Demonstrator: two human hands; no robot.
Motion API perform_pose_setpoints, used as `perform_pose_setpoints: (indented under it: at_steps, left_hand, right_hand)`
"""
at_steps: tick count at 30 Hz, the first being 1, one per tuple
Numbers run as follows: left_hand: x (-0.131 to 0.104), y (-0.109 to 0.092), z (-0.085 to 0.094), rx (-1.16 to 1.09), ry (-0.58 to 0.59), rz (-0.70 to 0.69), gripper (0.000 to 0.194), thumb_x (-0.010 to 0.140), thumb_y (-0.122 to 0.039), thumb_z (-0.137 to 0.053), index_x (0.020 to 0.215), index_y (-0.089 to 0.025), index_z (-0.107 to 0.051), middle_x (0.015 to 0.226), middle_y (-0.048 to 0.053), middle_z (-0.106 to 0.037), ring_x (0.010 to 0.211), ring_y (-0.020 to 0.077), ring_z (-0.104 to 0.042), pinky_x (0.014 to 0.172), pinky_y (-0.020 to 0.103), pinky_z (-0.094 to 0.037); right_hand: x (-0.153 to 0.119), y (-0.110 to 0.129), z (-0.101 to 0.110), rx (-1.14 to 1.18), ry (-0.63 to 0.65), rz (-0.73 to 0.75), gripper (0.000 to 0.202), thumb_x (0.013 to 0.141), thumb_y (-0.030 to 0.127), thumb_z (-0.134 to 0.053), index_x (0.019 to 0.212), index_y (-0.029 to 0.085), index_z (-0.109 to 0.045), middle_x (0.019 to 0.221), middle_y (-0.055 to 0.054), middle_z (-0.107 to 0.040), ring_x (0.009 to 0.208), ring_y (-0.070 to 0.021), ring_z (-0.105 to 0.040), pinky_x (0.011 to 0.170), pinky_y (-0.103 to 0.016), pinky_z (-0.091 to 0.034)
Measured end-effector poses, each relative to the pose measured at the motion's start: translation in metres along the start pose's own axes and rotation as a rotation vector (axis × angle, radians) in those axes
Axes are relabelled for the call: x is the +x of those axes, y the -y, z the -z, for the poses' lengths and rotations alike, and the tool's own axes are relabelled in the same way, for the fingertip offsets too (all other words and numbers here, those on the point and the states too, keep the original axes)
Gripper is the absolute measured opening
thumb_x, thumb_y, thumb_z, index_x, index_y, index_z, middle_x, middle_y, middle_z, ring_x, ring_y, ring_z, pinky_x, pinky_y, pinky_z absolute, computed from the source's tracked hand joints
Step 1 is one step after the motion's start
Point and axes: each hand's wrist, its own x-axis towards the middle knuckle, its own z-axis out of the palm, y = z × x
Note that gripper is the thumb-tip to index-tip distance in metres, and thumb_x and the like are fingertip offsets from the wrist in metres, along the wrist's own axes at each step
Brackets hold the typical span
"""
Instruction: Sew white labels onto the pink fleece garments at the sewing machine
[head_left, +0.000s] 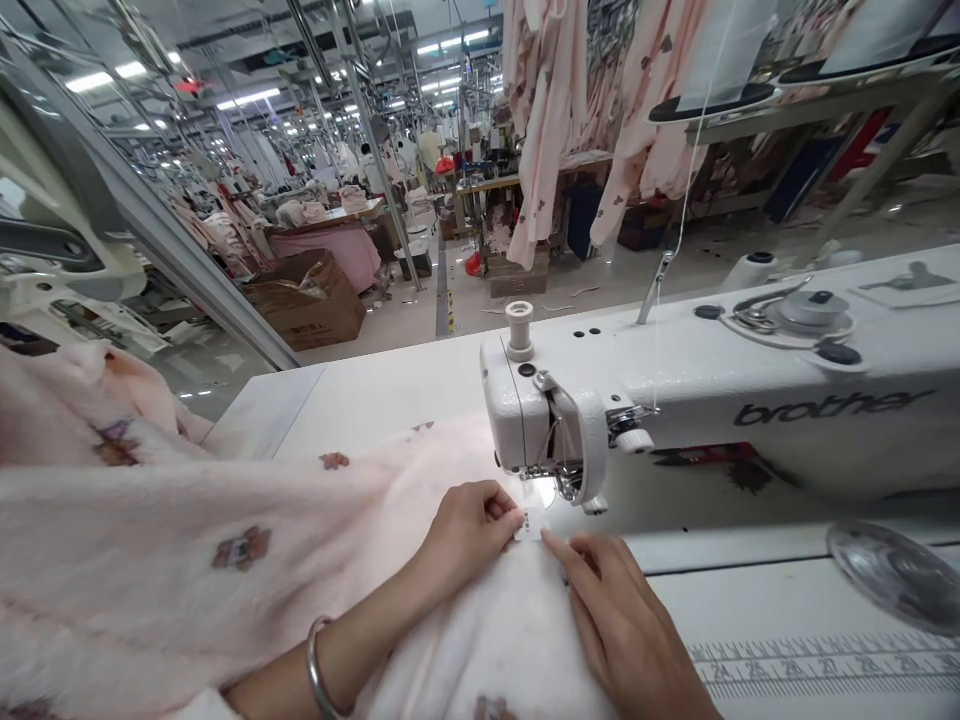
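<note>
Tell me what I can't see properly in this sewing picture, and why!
All in the head view:
Words or marks on the white label: too small to read.
The label's edge at the left hand: covered by fingertips.
The right hand's forearm: cut off by the bottom edge.
The rest of the fuzzy pink fabric: cut off by the left and bottom edges.
Thread cone tops: cut off by the top edge.

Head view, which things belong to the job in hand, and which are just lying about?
Apparently in the job:
small white printed label
pale pink fluffy printed fabric
white Brother sewing machine

Apparently just lying about:
brown cardboard box
clear, rounded, plastic-looking object
</note>
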Motion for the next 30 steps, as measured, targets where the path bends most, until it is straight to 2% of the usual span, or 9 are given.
perform_pose_setpoints:
  at_steps: [9, 15, 30]
  left_hand:
    - [0.000, -0.003, -0.005, 0.116, -0.072, 0.035, 0.013, 0.073, -0.026, -0.054, 0.067, -0.016, -0.060, 0.063, 0.000, -0.060, 0.061, 0.0139, -0.055, 0.055, 0.024, -0.039]
    - [0.003, -0.002, -0.006, 0.180, -0.075, -0.002, 0.013, 0.073, -0.026, -0.053, 0.068, -0.017, -0.061, 0.066, 0.000, -0.061, 0.062, 0.0137, -0.056, 0.055, 0.024, -0.038]
    - [0.003, -0.001, -0.006, 0.214, -0.074, 0.012, 0.012, 0.074, -0.026, -0.053, 0.067, -0.017, -0.060, 0.065, -0.001, -0.061, 0.062, 0.0136, -0.056, 0.055, 0.024, -0.039]
  right_hand:
    - [-0.002, 0.001, -0.007, -0.116, 0.001, 0.040, 0.039, 0.086, 0.002, -0.030, 0.118, 0.005, -0.053, 0.088, -0.013, -0.049, 0.078, -0.0204, -0.047, 0.061, -0.032, -0.049]
    - [0.000, 0.002, -0.008, -0.135, 0.000, 0.037, 0.039, 0.086, 0.003, -0.029, 0.116, 0.005, -0.054, 0.087, -0.012, -0.049, 0.076, -0.0199, -0.046, 0.060, -0.031, -0.048]
    - [-0.001, 0.001, -0.013, -0.188, 0.046, 0.031, 0.045, 0.081, 0.000, -0.030, 0.122, 0.005, -0.049, 0.087, -0.012, -0.047, 0.075, -0.0203, -0.044, 0.057, -0.033, -0.052]
